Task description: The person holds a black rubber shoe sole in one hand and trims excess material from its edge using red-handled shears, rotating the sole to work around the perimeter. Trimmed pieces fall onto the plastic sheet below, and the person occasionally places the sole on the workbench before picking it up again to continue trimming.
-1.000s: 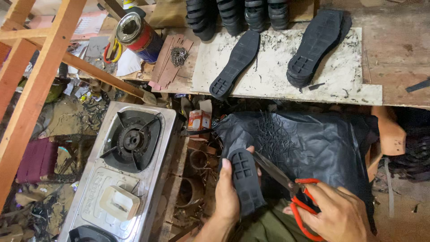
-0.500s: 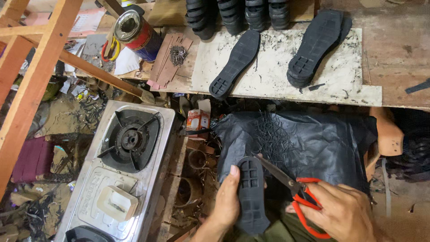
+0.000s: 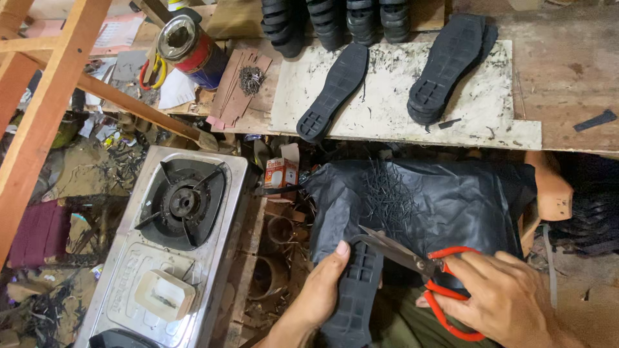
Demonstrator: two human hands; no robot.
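Matt black rubber sole (image 3: 356, 293), red-handled metal scissors (image 3: 425, 274)

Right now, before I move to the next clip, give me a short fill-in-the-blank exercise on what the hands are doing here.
1. The right hand holds scissors with ____ handles.
2. The left hand grips a black shoe ____.
3. The scissor blades meet the edge of the piece held by the ____ hand.
4. Left of the hands sits a metal gas ____.

Missing words: red; sole; left; stove
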